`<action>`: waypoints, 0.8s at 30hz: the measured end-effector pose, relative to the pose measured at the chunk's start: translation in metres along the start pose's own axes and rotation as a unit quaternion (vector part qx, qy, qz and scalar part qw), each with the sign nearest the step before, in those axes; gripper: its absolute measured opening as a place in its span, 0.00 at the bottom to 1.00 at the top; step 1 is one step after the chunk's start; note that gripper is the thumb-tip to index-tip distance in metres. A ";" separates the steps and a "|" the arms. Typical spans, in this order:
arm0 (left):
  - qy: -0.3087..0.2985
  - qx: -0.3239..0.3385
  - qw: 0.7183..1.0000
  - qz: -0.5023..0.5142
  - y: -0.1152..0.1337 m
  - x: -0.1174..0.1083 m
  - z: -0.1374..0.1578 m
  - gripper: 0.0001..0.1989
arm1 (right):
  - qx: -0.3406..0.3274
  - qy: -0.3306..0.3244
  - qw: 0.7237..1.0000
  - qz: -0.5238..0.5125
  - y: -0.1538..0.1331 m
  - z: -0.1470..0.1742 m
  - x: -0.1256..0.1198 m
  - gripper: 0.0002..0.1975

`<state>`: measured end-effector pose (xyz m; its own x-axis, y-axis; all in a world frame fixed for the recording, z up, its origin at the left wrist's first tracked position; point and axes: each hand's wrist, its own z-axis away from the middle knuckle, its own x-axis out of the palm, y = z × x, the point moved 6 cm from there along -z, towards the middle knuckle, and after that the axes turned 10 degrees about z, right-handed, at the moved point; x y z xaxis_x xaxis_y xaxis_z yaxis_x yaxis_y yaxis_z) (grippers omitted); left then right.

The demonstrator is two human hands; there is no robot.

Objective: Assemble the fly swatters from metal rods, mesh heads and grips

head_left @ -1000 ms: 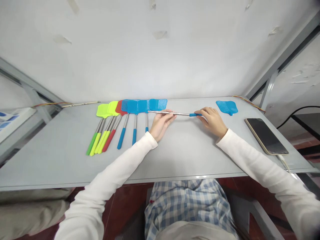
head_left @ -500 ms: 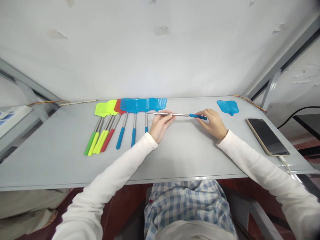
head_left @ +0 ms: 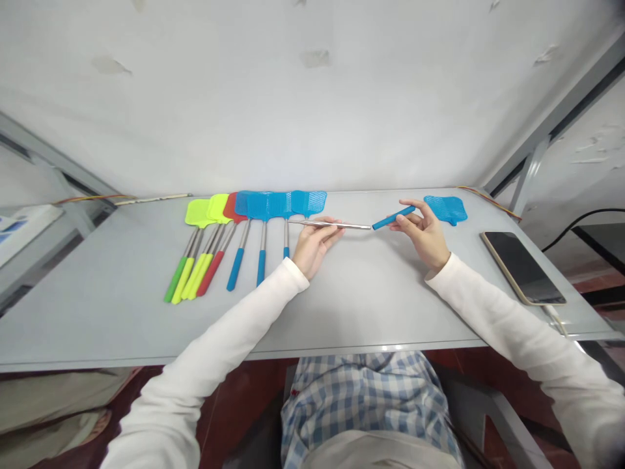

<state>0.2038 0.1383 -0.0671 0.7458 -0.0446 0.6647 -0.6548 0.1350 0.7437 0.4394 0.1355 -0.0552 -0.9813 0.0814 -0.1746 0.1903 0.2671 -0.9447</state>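
My left hand (head_left: 317, 244) is closed around a thin metal rod (head_left: 355, 227), held nearly level above the table. In my right hand (head_left: 426, 234) is a blue handle grip (head_left: 393, 217), pinched between thumb and fingers and tilted up to the right. Its lower left end is right by the rod's bare right end, and the two look just apart. Left of my left hand lie several fly swatters with blue heads (head_left: 266, 206), one with a red handle (head_left: 211, 275), and others with yellow-green heads (head_left: 196, 213). A loose blue swatter head (head_left: 445, 210) lies behind my right hand.
A phone (head_left: 523, 268) with a white cable lies at the table's right side. The grey table (head_left: 361, 306) meets a white wall at the back. Metal frame posts stand at both sides, and a person's leg shows at lower left.
My right hand has drawn the blue grip off the rod's right end and tilted it upward. My left hand and the rod have hardly moved.
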 end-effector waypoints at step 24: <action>-0.085 -0.028 0.993 -0.076 -0.017 0.015 0.014 0.14 | 0.015 -0.116 0.993 0.017 -0.001 0.017 0.032 0.23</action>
<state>0.2239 0.1219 -0.0687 0.8014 -0.2344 0.5503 -0.5242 0.1680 0.8349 0.4071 0.1213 -0.0651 -0.9556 -0.1352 -0.2618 0.2249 0.2392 -0.9446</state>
